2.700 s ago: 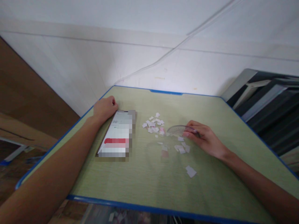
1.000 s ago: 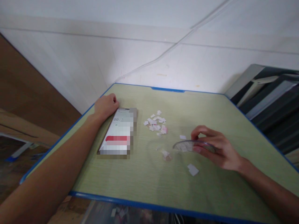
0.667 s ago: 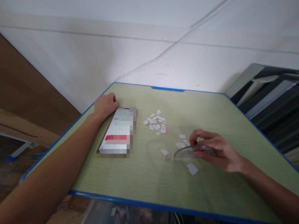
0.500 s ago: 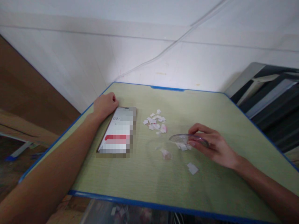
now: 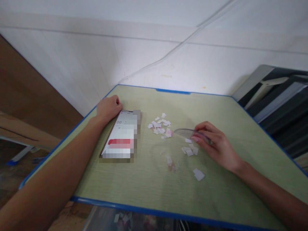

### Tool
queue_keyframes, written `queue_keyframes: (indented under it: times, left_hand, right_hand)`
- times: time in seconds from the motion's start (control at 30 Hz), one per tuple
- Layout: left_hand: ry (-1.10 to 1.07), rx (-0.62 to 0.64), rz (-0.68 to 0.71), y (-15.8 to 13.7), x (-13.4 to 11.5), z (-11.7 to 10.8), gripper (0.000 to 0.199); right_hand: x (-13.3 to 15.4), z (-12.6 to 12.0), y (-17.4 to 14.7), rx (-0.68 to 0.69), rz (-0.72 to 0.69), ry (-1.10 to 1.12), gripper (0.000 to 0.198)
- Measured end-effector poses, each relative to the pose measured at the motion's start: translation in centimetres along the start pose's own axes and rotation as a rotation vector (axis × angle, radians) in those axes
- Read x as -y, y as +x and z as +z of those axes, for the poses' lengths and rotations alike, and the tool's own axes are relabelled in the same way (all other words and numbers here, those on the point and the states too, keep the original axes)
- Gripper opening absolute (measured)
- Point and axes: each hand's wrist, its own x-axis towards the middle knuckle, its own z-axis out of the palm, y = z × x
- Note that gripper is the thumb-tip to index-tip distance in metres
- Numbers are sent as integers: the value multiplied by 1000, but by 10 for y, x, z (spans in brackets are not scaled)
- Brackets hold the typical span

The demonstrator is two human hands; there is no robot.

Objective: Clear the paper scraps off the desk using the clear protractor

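My right hand [image 5: 214, 144] pinches a clear, curved plastic protractor [image 5: 184, 133] between thumb and fingers, holding it above the table on the right. Several small white paper scraps [image 5: 190, 150] lie just below it. Further left sits a looser heap of torn paper scraps [image 5: 160, 125], some with pink marks. A blurred scrap [image 5: 170, 163] and a larger white one [image 5: 198, 174] are nearer the front. Curled into a fist, my left hand [image 5: 110, 106] rests on the table's far left, beside the top end of a phone [image 5: 120, 134]; nothing shows in it.
The pale green table [image 5: 144, 183] has a blue rim and stands against a white wall [image 5: 149, 54] with a cable running across it. Dark folders or books [image 5: 284, 99] stand at the right. Below the front edge is a clear container [image 5: 103, 218].
My right hand has lifted the protractor slightly away, uncovering more scraps beneath it. The front scrap left of them has shifted and is blurred. My left hand stays still.
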Motion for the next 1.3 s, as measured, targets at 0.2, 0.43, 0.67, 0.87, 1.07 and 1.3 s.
queue_keyframes:
  times: [0.2, 0.43, 0.67, 0.87, 1.07, 1.3]
  left_hand:
    - [-35, -16, -9, 1, 1, 1, 34]
    - [3, -3, 2, 0, -1, 0, 35]
    - [14, -7, 3, 0, 0, 1, 34]
    - [19, -14, 0, -1, -1, 1, 34]
    - [22, -29, 8, 1, 1, 3, 34]
    - [23, -26, 5, 1, 1, 3, 35]
  right_hand:
    - [1, 0, 2, 2, -12, 70, 26]
    - [-1, -1, 2, 39, -11, 86, 29]
    - [3, -5, -1, 46, -94, 100, 24]
    - [8, -3, 0, 63, -143, 136, 22]
    - [7, -5, 0, 101, -148, 131, 23]
    - [5, -14, -2, 106, -122, 137, 27]
